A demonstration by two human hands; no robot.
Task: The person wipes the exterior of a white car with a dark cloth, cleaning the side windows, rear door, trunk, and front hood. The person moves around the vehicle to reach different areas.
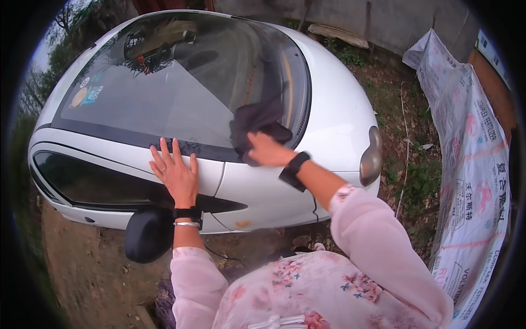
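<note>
My right hand (269, 151) is on a dark cloth (261, 121), which lies bunched over the lower corner of a white car's windshield (197, 90). The hand and cloth are somewhat blurred, and part of the fingers is hidden in the cloth. My left hand (176, 170) rests with fingers spread on the car's white windshield pillar, its fingertips at the dark edge of the glass; it holds nothing. Below that hand are the black side mirror (148, 234) and the side window (98, 179). Stickers show on the glass at the left.
The white hood (328, 103) and a headlight (371, 156) lie to the right. Beyond them, printed woven fertilizer sacking (472, 164) hangs along the right side. A wooden plank (337, 35) lies by a grey wall (394, 20). Bare soil (98, 271) is below the car.
</note>
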